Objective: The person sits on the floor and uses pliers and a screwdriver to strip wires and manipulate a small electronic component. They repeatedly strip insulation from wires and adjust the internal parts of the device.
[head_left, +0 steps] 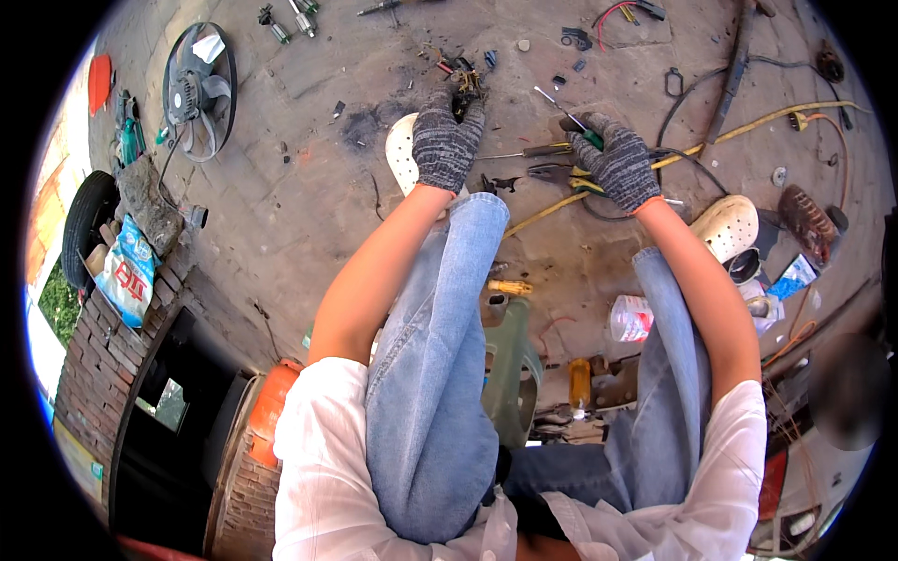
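Note:
Both of my hands wear dark grey knit gloves. My left hand (449, 140) is closed round a small blackened part with loose wires (460, 77), just beyond my left white clog (402, 154). Its exact kind is hard to make out. My right hand (617, 164) grips a green-handled screwdriver (591, 136), its thin shaft pointing up and to the left. Beneath and beside that hand lie pliers with yellow grips (554, 174) and another screwdriver (543, 151), both on the ground. A small black broken piece (501, 183) rests between my hands.
Small dark fragments (580, 65) are scattered ahead. A yellow hose (767, 126) and black cable (681, 103) cross the right side. A fan (198, 93) stands at far left, near a tire (89, 224). A plastic tub (630, 319) and green stool (508, 374) are near my legs.

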The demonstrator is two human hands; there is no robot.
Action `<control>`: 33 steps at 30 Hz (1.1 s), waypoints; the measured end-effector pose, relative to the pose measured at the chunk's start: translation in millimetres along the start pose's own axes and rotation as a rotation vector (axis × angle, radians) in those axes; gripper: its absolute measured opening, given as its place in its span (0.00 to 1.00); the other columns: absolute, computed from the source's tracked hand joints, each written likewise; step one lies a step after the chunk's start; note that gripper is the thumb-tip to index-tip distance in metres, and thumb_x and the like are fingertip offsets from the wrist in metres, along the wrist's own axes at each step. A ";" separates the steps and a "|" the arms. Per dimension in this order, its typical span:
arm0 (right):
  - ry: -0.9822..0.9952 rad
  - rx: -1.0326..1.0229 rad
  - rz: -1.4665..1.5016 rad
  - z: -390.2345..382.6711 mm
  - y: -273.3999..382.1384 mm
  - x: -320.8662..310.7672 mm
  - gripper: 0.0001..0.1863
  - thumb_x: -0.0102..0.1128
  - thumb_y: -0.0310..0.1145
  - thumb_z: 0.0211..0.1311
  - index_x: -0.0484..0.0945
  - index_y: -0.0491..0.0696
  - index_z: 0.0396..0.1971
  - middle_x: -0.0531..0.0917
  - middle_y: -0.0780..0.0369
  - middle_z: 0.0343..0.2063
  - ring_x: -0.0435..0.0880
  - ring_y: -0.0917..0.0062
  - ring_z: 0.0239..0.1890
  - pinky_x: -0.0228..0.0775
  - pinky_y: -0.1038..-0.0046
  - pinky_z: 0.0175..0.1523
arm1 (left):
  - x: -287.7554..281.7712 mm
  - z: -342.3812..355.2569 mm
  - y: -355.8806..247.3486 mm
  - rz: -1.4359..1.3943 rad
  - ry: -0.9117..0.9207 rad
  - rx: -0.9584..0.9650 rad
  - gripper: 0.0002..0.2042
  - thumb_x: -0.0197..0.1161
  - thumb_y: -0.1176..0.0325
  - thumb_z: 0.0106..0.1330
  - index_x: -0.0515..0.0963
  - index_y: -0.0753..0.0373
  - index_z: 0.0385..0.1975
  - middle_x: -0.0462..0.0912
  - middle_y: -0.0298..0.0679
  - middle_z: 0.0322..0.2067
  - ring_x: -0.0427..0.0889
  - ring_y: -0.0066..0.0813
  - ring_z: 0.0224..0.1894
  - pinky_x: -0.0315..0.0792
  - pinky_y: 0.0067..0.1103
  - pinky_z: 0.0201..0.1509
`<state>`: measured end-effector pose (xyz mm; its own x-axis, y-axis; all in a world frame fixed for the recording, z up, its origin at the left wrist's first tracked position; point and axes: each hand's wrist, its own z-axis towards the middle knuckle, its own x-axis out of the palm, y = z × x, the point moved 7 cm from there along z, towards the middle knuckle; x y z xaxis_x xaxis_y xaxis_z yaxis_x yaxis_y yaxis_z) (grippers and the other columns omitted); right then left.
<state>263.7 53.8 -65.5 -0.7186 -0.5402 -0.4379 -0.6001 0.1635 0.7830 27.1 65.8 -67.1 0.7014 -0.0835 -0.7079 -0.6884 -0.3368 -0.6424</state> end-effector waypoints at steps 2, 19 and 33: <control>0.025 0.137 0.297 2.4 -5.0 -2.4 0.22 0.64 0.40 0.55 0.76 0.45 0.48 0.82 0.55 0.41 0.81 0.66 0.43 0.70 0.69 0.50 | -0.7 -10.0 -34.3 -0.045 -0.028 0.117 0.13 0.60 0.67 0.57 0.77 0.65 0.40 0.79 0.51 0.36 0.79 0.47 0.38 0.72 0.34 0.43; -0.242 0.568 0.734 -41.2 -77.9 -33.4 0.15 0.61 0.31 0.59 0.77 0.43 0.46 0.83 0.63 0.35 0.81 0.81 0.34 0.73 0.80 0.37 | 88.3 -114.5 -22.6 0.358 0.950 0.599 0.12 0.51 0.62 0.63 0.74 0.62 0.40 0.76 0.47 0.41 0.78 0.45 0.42 0.72 0.35 0.47; -0.247 0.501 0.765 -39.9 -77.2 -30.2 0.17 0.64 0.33 0.57 0.78 0.44 0.45 0.82 0.64 0.34 0.78 0.83 0.32 0.71 0.81 0.35 | 27.2 -25.2 -33.2 0.581 0.432 0.513 0.12 0.59 0.68 0.57 0.79 0.60 0.41 0.76 0.47 0.45 0.76 0.45 0.47 0.72 0.33 0.49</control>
<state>345.8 24.6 -95.1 -0.9991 0.0416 -0.0103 0.0253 0.7675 0.6405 73.7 51.0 -57.6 0.1523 -0.4918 -0.8573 -0.8828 0.3223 -0.3417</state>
